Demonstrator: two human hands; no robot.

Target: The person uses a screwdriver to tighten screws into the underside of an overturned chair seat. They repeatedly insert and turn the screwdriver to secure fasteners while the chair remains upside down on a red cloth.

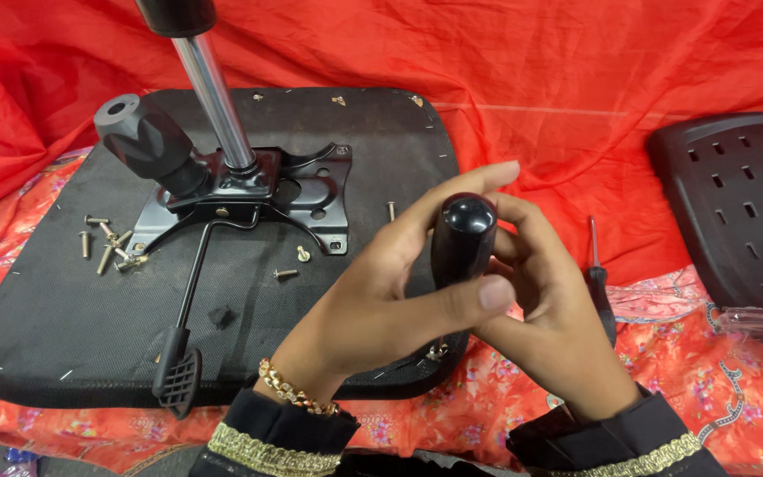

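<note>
- Gripping: left hand (373,300) and right hand (549,327) are closing fingers around a black knob (463,237).
- Lying beyond fingertips: seat base (46,300), loose screws (106,246).
- Resting beside right fingers: screwdriver (600,283).

Looks like a home floor turned into a makeshift assembly spot, not a proper workshop. Draped all over with crumpled red cloth (576,71) as backdrop, flowered orange-red fabric (682,389) spread underneath. Laid flat on that: upturned black chair seat (55,309) with metal tilt mechanism (258,190) and chrome gas cylinder (214,88) standing up. Loose brass-coloured screws (108,247) scattered on the seat, a screwdriver (598,283) alongside, perforated black plastic chair back (739,203) off to one side.
</note>
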